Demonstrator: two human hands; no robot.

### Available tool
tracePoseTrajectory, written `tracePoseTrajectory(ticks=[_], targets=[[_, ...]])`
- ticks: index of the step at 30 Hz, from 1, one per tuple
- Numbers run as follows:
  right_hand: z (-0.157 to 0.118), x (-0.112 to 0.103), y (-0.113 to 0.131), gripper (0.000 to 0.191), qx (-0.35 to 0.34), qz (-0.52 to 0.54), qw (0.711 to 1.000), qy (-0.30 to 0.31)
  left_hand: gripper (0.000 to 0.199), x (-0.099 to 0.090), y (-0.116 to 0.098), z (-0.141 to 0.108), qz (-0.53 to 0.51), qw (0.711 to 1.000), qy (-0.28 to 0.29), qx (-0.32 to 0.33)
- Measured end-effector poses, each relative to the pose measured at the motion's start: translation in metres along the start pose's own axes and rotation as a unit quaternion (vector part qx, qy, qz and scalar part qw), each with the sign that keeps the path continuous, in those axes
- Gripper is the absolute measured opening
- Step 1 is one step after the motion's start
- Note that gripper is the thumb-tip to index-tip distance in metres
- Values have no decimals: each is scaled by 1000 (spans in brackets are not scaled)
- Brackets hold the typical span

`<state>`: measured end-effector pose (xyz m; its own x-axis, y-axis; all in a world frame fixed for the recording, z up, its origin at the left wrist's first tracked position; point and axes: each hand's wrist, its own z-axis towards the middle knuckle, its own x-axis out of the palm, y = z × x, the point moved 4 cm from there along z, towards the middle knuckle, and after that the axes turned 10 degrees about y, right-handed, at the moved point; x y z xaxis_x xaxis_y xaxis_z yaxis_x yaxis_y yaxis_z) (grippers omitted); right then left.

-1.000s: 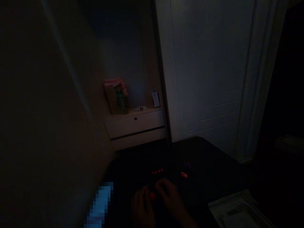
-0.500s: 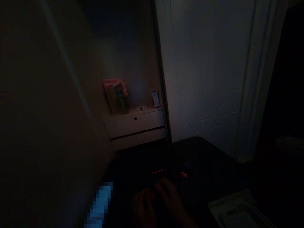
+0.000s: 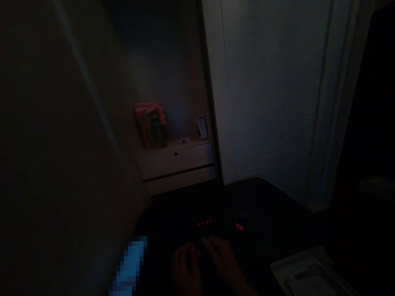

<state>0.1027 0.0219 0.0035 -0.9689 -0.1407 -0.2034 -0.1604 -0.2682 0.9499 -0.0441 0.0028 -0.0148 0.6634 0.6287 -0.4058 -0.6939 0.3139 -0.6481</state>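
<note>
The light is very dim. My left hand (image 3: pixel 185 265) lies low on the dark table with its fingers curled at a small red lump (image 3: pixel 198 253) that looks like soft clay. Close beside it on the right, my right hand (image 3: pixel 222 260) has its fingers bent together, their tips just off the lump; anything pinched in them is hidden. Beyond the hands runs a short row of several small red balls (image 3: pixel 205 222). To the right of the row lie a larger red piece (image 3: pixel 239 227) and a dark purple piece (image 3: pixel 243 215).
A pale, flat packet or tray (image 3: pixel 308 271) lies at the table's right. A blurred blue glowing shape (image 3: pixel 129 265) is at lower left. Behind the dark table (image 3: pixel 262 197) stand a drawer unit (image 3: pixel 179 162), bearing a bottle (image 3: pixel 159 133) and box, and a white door panel (image 3: pixel 265 90).
My right fingertips have drawn slightly back from the red lump, which shows a little more. My left fingers have shifted slightly. The balls and loose pieces stay put.
</note>
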Motion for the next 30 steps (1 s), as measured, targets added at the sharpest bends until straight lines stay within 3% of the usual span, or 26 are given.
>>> tracePoseTrajectory(ticks=[12, 18, 30], targets=[[1, -4, -2, 31, -48, 27, 998, -8, 48, -2, -2, 0, -1, 1000, 10, 8], [2, -3, -8, 26, -55, 37, 998, -2, 46, 1, 3, 0, 3, 1000, 12, 10], [1, -6, 2, 10, -51, 8, 999, -7, 46, 1, 1, 0, 8, 1000, 0, 17]])
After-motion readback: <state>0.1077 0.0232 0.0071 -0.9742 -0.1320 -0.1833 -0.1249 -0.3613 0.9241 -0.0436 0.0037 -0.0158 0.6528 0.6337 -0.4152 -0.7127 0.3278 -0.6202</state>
